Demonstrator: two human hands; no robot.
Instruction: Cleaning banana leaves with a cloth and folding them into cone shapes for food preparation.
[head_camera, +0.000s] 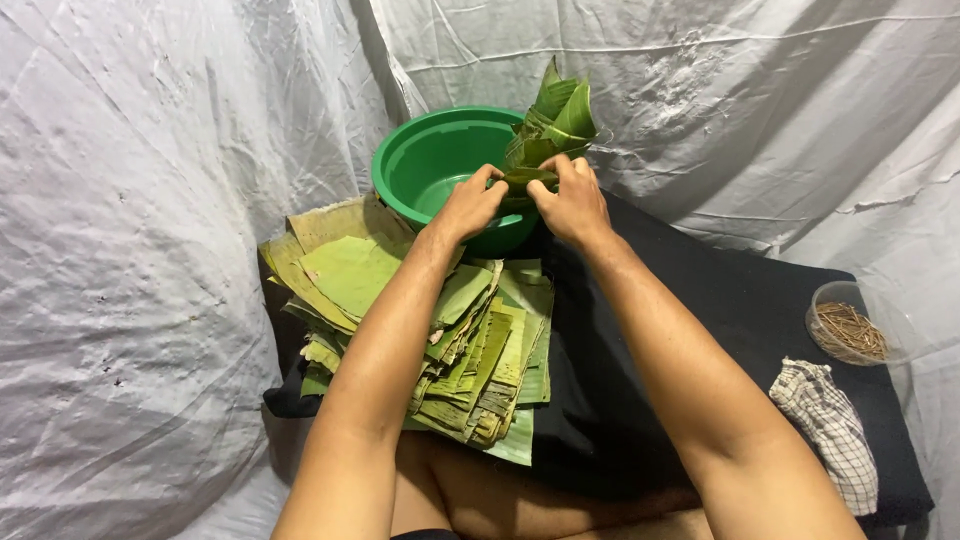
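Observation:
Both my hands reach forward over the rim of a green plastic basin (420, 150). My left hand (470, 205) and my right hand (570, 205) pinch the same folded piece of green leaf (528, 180) between their fingers. Just behind my right hand stands a stack of folded leaf cones (555, 115), pointing upward at the basin's right side. Below my forearms lies a pile of flat cut leaf pieces (480, 350), and more broad leaves (345, 260) spread to its left.
A black cloth (720, 330) covers the low surface. At the right stand a clear bowl of thin brown sticks (850, 330) and a crumpled checked cloth (830, 425). White sheeting (130, 250) hangs all around. My bare legs show at the bottom edge.

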